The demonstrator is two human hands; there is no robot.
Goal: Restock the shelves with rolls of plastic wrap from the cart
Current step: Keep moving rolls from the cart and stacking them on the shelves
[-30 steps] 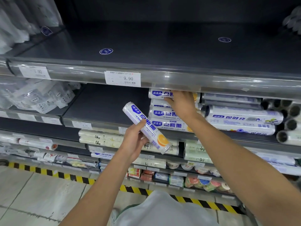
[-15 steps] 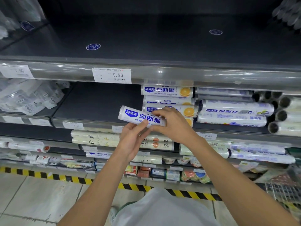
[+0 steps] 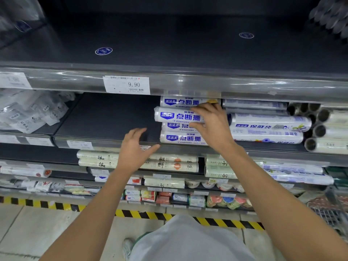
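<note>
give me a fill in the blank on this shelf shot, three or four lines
The right hand grips a roll with ___ lettering.
The left hand holds ___.
The price tag above the roll reads ___.
The floor tape is striped yellow and ___.
Missing: blue; nothing; 9.90; black

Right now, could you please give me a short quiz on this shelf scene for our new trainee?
1. True or false: the left hand holds a roll.
2. Which hand grips the blue-labelled roll sticking out left of the stack? A) left B) right C) both
3. Fill in: the white price tag above the stack reads ___.
Key: 1. false, it is empty; 2. B, the right hand; 3. 9.90.
</note>
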